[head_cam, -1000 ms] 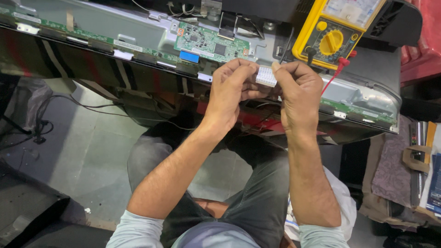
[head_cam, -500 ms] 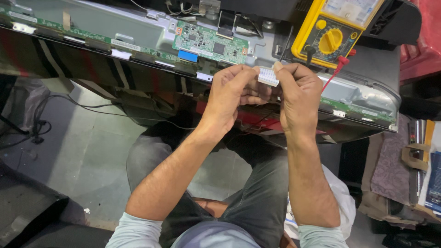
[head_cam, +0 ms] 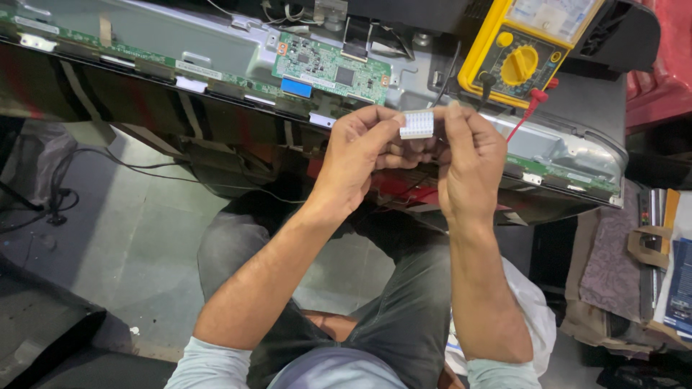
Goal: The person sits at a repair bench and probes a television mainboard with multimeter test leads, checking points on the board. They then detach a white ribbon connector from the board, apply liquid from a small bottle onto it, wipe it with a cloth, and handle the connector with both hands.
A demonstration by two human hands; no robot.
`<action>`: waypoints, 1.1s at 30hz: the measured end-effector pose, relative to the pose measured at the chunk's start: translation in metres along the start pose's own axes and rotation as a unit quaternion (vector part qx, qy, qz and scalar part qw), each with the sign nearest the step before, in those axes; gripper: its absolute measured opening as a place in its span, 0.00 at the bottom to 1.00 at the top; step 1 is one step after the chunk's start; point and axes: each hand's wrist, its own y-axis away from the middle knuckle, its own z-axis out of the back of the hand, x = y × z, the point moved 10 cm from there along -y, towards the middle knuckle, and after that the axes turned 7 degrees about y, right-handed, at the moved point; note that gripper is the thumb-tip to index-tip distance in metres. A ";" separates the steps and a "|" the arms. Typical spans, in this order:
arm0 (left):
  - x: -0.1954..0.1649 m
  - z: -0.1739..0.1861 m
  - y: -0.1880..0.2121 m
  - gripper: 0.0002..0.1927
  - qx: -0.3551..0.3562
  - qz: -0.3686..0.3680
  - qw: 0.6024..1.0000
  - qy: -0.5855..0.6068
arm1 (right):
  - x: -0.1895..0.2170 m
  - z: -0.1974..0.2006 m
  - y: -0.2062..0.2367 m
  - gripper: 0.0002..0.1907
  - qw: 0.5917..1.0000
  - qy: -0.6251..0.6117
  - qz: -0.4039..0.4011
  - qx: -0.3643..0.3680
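Hands: left hand (head_cam: 360, 155) and right hand (head_cam: 467, 155) are both pinching, grip closed, a small white ribbed connector strip (head_cam: 417, 124), holding it over the near edge of an opened television panel (head_cam: 216, 61), below the green circuit board (head_cam: 331, 70) and beside a yellow multimeter (head_cam: 515, 54). Step judged: inspecting the part; steady fingertip alignment needed next.

Left hand (head_cam: 360, 155), right hand (head_cam: 468, 155) fingertips pinched together

Matt metal, glossy glass, ribbed plastic

The small white ribbed plastic strip (head_cam: 417, 124) looks matt (both hands pinch it); the grey sheet-metal panel back (head_cam: 216, 43) is dull, its black screen face (head_cam: 108, 94) glossy.
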 end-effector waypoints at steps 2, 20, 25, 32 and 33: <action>0.000 0.002 0.002 0.09 -0.001 -0.001 1.000 0.003 | 0.000 -0.002 0.005 0.13 1.000 -0.004 -0.003 0.014; 0.005 -0.003 0.007 0.10 0.004 0.017 1.000 0.010 | -0.005 0.004 0.015 0.11 0.999 -0.035 0.003 0.010; 0.005 -0.002 0.007 0.10 0.004 0.021 1.000 0.010 | -0.004 0.003 0.016 0.11 0.999 -0.035 0.007 0.014; 0.006 -0.001 0.006 0.10 0.003 0.010 1.000 0.016 | -0.007 0.006 0.014 0.11 1.000 -0.028 0.004 0.004; 0.007 -0.001 0.006 0.10 0.001 0.008 1.000 0.012 | -0.007 0.006 0.014 0.10 0.999 -0.032 0.006 0.007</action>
